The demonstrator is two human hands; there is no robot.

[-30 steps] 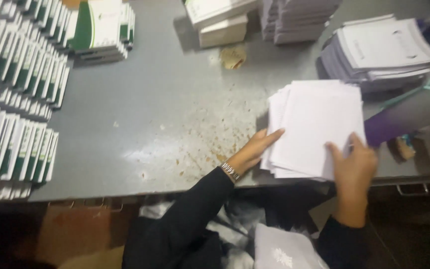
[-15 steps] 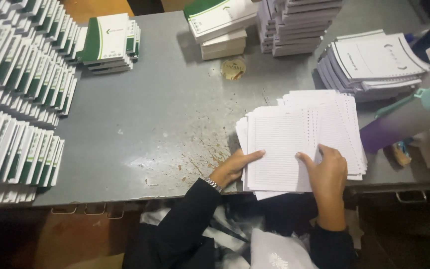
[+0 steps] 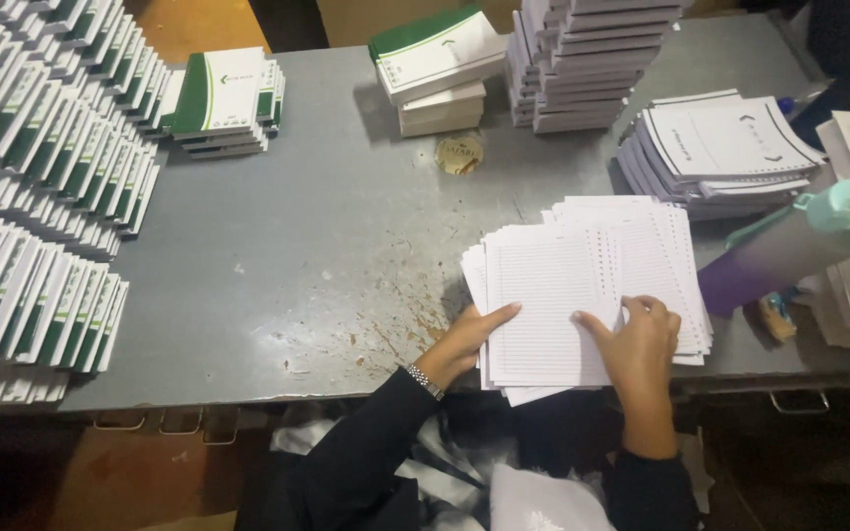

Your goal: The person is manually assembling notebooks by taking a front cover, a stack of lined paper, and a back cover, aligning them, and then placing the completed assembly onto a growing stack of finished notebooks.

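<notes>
A fanned sheaf of white ruled sheets (image 3: 582,275) lies on the grey metal table (image 3: 327,256) near its front edge. My left hand (image 3: 469,339) grips the sheaf's lower left edge, thumb on top. My right hand (image 3: 638,339) presses flat on the lower right part of the top sheets, fingers bent. Both sleeves are black, and a metal watch band (image 3: 425,381) shows at my left wrist.
Rows of green-and-white booklets (image 3: 31,177) cover the left side. A small booklet stack (image 3: 228,98), a block of pads (image 3: 440,64), a tall pile (image 3: 592,59) and punched covers (image 3: 720,147) stand behind. A purple bottle with a mint cap (image 3: 799,246) lies at right.
The sheaf has slid left and toward the front edge and fanned out more. Both my hands moved with it; the ruled faces now show.
</notes>
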